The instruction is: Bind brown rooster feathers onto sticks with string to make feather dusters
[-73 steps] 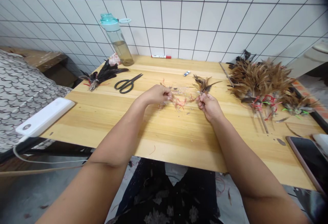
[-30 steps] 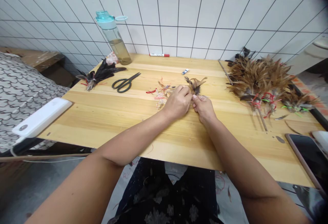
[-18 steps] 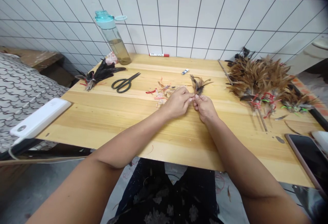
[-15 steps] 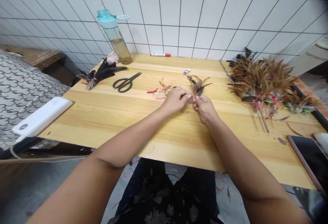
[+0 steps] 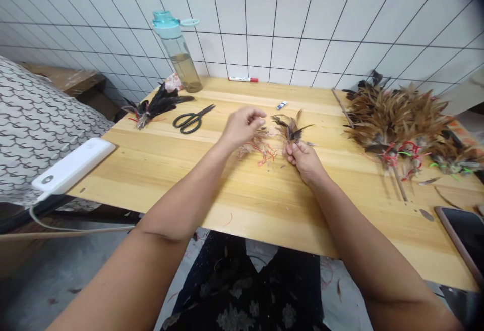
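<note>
My right hand [image 5: 304,160] is closed on the base of a small bunch of brown and black feathers [image 5: 291,128], whose tips fan upward and away from me. My left hand [image 5: 244,126] is raised to the left of that bunch, its fingers curled; anything between them is too small to make out. Just below it lies a scatter of red thread and feather scraps [image 5: 266,154], partly behind the hand. Left of my left hand, scissors [image 5: 192,119] with black handles rest on the wooden table [image 5: 242,195].
Brown feather bunches [image 5: 401,114] tied in red and green lie at the right, beside a phone [image 5: 461,237]. A black feather bunch [image 5: 157,104], a water bottle [image 5: 185,63] and a white power strip [image 5: 73,164] are on the left. A marker [image 5: 243,79] lies at the back.
My left hand has left my right hand's fingertips and moved left and up, uncovering more of the red scraps. My right hand still holds the feather bunch. The view has shifted slightly.
</note>
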The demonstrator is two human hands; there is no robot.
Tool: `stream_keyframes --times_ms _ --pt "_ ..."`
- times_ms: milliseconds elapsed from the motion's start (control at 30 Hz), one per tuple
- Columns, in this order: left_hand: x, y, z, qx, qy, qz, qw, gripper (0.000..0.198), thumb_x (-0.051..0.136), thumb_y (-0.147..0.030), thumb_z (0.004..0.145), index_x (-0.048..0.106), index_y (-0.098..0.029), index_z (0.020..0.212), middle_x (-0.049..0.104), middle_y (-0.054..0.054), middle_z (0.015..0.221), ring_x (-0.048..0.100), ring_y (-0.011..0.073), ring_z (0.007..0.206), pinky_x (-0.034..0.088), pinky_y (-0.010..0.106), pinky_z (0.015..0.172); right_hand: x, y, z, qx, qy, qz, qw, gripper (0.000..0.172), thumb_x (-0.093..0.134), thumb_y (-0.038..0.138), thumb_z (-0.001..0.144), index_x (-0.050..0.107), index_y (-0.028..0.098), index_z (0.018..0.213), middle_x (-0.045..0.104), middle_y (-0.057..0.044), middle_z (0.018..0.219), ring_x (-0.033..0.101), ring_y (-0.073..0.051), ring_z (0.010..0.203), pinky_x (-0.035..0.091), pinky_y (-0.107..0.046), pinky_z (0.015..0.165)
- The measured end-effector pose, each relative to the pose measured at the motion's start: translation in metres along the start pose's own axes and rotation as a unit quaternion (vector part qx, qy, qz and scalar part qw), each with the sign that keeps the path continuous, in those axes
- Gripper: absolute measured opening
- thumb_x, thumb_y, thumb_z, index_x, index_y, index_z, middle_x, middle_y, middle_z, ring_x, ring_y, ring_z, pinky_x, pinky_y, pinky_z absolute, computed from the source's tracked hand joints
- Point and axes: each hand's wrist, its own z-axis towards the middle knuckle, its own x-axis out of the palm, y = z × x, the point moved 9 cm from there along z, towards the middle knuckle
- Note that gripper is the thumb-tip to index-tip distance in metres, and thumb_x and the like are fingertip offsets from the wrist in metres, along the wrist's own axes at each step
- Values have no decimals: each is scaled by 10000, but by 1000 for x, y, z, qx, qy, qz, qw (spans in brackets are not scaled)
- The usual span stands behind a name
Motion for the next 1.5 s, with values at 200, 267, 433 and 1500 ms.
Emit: stream_keyframes --times_ms 200,267,433,1500 --pt "-51 8 6 -3 36 173 984 126 623 -213 744 707 -144 806 700 29 780 588 123 683 460 244 674 -13 -5 4 12 -42 29 999 495 680 638 732 467 204 624 563 6 647 365 -65 487 295 -213 460" --pt "-34 9 1 8 114 201 973 134 623 -192 726 722 -150 805 711 27 792 610 127 700 458 233 672 -14 -5 4 13 -43 33 998 503 690 646 719 470 203 626 564 7 648 365 -64 486 288 -211 455" --pt "21 15 -11 55 251 305 917 184 615 -107 674 739 -179 789 722 13 788 631 144 744 443 232 689 -13 -5 4 14 -41 40 998 505 702 637 722 475 199 614 561 7 637 363 -60 480 292 -209 455" --pt "3 -14 -10 98 128 263 951 158 546 -143 794 614 -185 930 672 -2 767 587 142 690 394 248 644 -5 2 1 -7 -19 -8 1000 464 645 590 781 449 215 591 494 5 652 332 -102 541 303 -241 499"
